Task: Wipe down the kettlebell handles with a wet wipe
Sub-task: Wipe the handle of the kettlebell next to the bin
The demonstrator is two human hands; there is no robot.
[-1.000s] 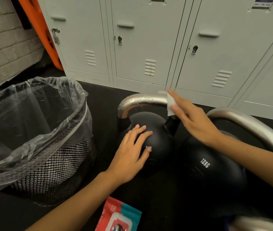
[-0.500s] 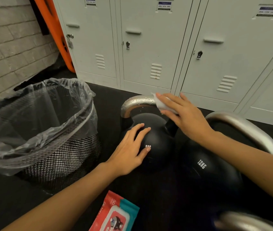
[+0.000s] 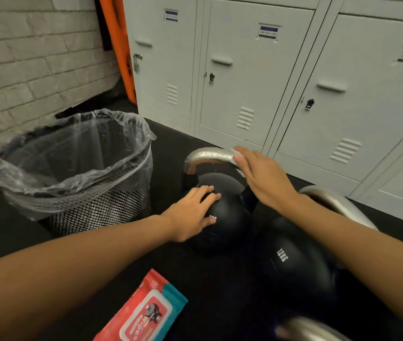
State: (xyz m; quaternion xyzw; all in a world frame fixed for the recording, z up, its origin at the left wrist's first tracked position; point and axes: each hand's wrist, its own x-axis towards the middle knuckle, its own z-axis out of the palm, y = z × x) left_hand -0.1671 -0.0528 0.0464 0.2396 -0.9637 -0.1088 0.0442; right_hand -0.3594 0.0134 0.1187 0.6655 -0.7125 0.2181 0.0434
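Observation:
A small black kettlebell (image 3: pixel 230 217) stands on the dark floor, its silver handle (image 3: pixel 207 155) beaded with droplets. My right hand (image 3: pixel 261 178) lies over the right end of that handle and holds a white wet wipe (image 3: pixel 234 151) against it; only a corner of the wipe shows at my fingertips. My left hand (image 3: pixel 193 215) rests flat on the ball of the same kettlebell, fingers spread. A larger kettlebell marked 12KG (image 3: pixel 293 274) stands close to the right, and its silver handle (image 3: pixel 330 200) runs under my right forearm.
A mesh bin lined with a clear bag (image 3: pixel 72 168) stands to the left. A red and teal wipes pack (image 3: pixel 143 313) lies on the floor near me. Grey lockers (image 3: pixel 244 82) close off the back. Another silver handle (image 3: pixel 306 331) shows at the bottom edge.
My right hand has gone from fingertip contact at the handle's right end to lying over the handle with the wipe under it. My left hand stays on the ball.

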